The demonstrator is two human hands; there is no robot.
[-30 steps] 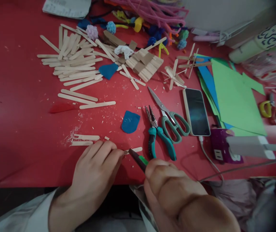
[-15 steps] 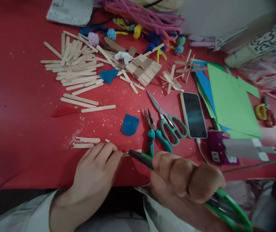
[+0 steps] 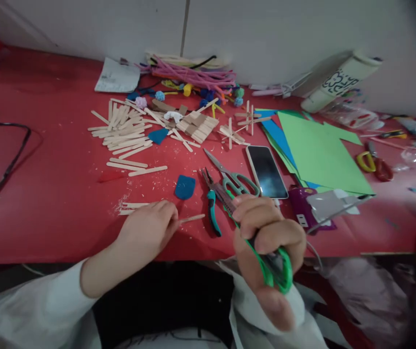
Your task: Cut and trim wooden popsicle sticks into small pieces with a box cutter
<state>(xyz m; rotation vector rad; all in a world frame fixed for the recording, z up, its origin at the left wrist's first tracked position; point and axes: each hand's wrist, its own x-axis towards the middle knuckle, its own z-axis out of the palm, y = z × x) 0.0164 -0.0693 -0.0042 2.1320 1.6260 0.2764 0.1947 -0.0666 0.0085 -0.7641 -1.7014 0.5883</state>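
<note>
My left hand [image 3: 150, 225] is closed near the front edge of the red table. It pinches a thin wooden craft stick [image 3: 192, 218] that sticks out to the right of the fingers. My right hand [image 3: 269, 232] is wrapped round green-handled scissors [image 3: 226, 199], raised over the table edge with the dark blades pointing away from me. Those blades partly cover teal-handled pliers [image 3: 213, 213] lying on the table. Just left of my left fingers lie two cut craft sticks [image 3: 135, 205] with pale chips around them. A blue felt piece [image 3: 185, 187] rests beyond the held stick.
A pile of craft sticks [image 3: 122, 123] lies at the back left. Grey-handled scissors [image 3: 235, 177] and a phone [image 3: 267, 172] sit beyond my right hand, with green paper [image 3: 320, 148] and a purple box [image 3: 302, 203] farther right. Pink pipe cleaners [image 3: 193, 75] line the wall.
My right hand has drawn the green-handled scissors off the craft stick, and their blades now point farther forward. The left hand keeps the stick. My view has tilted up, showing more wall.
</note>
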